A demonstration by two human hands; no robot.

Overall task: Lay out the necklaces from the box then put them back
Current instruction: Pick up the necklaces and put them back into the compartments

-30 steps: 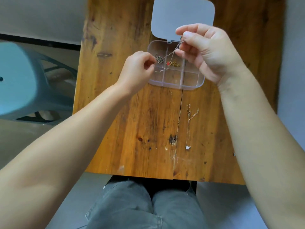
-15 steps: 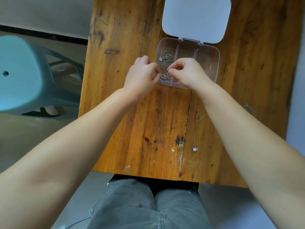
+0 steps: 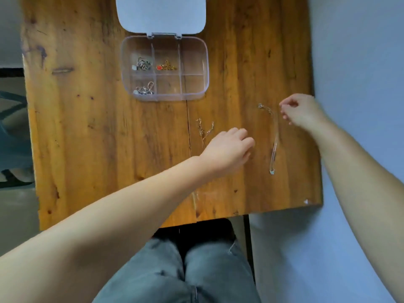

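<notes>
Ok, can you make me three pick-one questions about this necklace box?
1. Where is the gold necklace with the red charm? A on the floor B far middle compartment C near right compartment
2. How many compartments of the clear plastic box hold jewellery? A one B three C six
3. The box's pale lid is: A open B shut C missing
Answers: B, beside the empty far right one; B, far left, far middle, near left filled; A, it lies flat behind the hinge.

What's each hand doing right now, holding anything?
Left hand: loosely curled above the table, nothing visibly held.
Right hand: fingers pinched beside the silver necklace; contact cannot be told.
</notes>
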